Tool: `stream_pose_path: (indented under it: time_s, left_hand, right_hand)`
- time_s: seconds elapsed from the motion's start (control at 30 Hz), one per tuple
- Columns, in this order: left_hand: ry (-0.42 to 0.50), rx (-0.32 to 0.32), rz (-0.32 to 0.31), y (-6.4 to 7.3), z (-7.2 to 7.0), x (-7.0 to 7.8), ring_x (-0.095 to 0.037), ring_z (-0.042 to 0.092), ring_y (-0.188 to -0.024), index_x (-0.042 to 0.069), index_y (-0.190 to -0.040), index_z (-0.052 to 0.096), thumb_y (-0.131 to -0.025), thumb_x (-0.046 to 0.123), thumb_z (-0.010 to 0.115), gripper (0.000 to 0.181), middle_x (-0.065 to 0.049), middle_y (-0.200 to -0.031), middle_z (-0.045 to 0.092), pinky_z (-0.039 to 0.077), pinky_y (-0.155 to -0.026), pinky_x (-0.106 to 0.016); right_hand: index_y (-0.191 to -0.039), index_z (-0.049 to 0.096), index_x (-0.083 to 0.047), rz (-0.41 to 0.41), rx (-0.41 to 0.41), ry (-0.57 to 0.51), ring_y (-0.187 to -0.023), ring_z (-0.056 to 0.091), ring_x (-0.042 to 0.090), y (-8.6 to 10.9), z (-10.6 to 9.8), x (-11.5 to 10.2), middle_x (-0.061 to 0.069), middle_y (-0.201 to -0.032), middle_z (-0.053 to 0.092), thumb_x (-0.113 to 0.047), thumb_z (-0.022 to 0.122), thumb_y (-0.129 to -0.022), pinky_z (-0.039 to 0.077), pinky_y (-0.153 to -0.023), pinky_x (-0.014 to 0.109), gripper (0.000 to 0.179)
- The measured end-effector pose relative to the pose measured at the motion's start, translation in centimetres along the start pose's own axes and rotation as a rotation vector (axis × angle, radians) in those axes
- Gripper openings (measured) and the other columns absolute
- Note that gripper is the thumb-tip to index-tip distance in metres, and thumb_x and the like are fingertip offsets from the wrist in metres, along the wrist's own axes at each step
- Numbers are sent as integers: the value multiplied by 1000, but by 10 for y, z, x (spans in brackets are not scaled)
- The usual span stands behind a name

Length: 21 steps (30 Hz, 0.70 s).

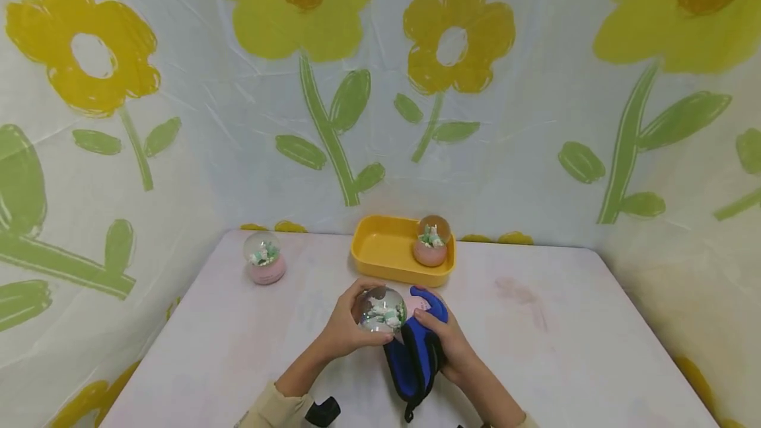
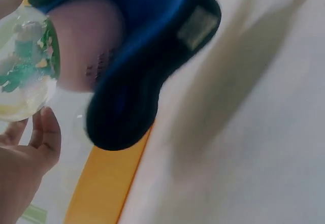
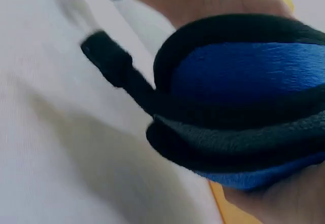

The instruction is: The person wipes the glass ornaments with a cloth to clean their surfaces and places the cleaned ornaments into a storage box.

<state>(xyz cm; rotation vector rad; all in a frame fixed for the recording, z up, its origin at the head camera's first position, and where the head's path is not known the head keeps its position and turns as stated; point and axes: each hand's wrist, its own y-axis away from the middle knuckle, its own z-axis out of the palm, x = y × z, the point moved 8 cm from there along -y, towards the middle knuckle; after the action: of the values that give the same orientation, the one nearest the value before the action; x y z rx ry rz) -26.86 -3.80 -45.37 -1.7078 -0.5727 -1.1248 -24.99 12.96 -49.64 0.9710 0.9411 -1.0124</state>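
A snow globe [image 1: 380, 317] with a clear ball and a pink base [image 2: 86, 41] is held above the table, tipped sideways. My left hand [image 1: 345, 323] grips its ball, fingers over the top and thumb underneath. My right hand [image 1: 456, 343] holds a blue fabric piece [image 1: 423, 343] with black edging, thumb across it. One blue end curls round the pink base, hiding part of it. The fabric's lower part hangs down as folded layers, blue between black edges. A black tab [image 3: 107, 57] sticks out from its end in the right wrist view.
Beyond the hands stands a yellow tray [image 1: 392, 273] with a second snow globe [image 1: 431, 253] at its right end. A third snow globe [image 1: 265, 269] stands upright at the table's back left. Flower-printed cloth walls [image 1: 511, 177] border the pale table [image 1: 565, 342].
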Motion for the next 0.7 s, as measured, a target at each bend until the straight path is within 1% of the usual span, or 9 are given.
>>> stream_pose_path:
  time_s: [0.13, 0.2, 0.23, 0.3, 0.37, 0.43, 0.53, 0.6, 0.7]
  left_hand:
    - [-15, 73, 10, 1, -9, -1, -35, 50, -114, 4, -130, 48, -66, 1, 86, 75, -16, -127, 52, 49, -93, -37]
    - [-14, 107, 23, -4, -18, 1, -31, 51, -113, 0, -131, 46, -67, -1, 85, 75, -17, -125, 52, 50, -90, -34]
    - [-21, 127, 18, -8, -23, 5, -32, 51, -113, -2, -131, 45, -67, -2, 84, 75, -18, -125, 52, 50, -89, -35]
    - [-28, 153, 8, -20, -33, 15, -31, 51, -113, -4, -130, 42, -67, -4, 82, 73, -19, -124, 52, 50, -89, -36]
    - [-49, 171, -3, -34, -43, 17, -31, 50, -113, -5, -129, 41, -68, -5, 81, 74, -19, -124, 51, 50, -89, -37]
    - [-61, 187, -25, -48, -50, 18, -36, 50, -115, -3, -130, 41, -68, -6, 80, 74, -20, -125, 49, 49, -90, -42]
    - [-68, 206, -20, -66, -59, 7, -41, 52, -113, 1, -132, 43, -69, -5, 81, 74, -22, -127, 48, 50, -87, -46]
    - [-76, 219, -13, -75, -62, 5, -42, 54, -110, 3, -133, 44, -70, -2, 82, 73, -24, -127, 47, 51, -83, -49]
    - [-108, 242, -12, -86, -66, -1, -37, 58, -102, 6, -132, 48, -70, 3, 84, 72, -23, -124, 48, 53, -77, -50]
  right_hand:
    - [-148, 34, -22, -64, 127, 130, -121, 43, 32, 7, -18, -5, 15, -146, 36, -27, 65, -91, 44, -95, 45, 65]
    - [-147, 34, -23, -82, 167, 178, -122, 42, 32, 11, -26, -8, 13, -146, 36, -26, 68, -90, 43, -95, 46, 66]
    - [-146, 35, -23, -94, 174, 185, -122, 42, 32, 11, -29, -11, 13, -146, 37, -24, 68, -89, 43, -95, 45, 66]
    - [-146, 36, -22, -107, 175, 195, -121, 43, 32, 12, -33, -15, 12, -145, 38, -21, 68, -89, 42, -95, 43, 65]
    - [-145, 37, -21, -114, 166, 204, -119, 43, 30, 12, -35, -19, 11, -144, 39, -19, 68, -89, 42, -94, 40, 64]
    - [-145, 39, -20, -121, 158, 206, -118, 44, 30, 12, -36, -22, 10, -144, 40, -16, 67, -89, 43, -93, 39, 62]
    - [-145, 39, -18, -128, 144, 218, -117, 45, 31, 14, -37, -24, 10, -143, 41, -14, 68, -89, 43, -92, 39, 64]
    - [-145, 40, -19, -126, 137, 235, -118, 45, 32, 16, -37, -24, 10, -141, 41, -14, 69, -88, 44, -92, 41, 64]
    - [-145, 40, -19, -121, 117, 269, -120, 44, 34, 19, -36, -22, 11, -142, 41, -15, 70, -87, 44, -92, 44, 65]
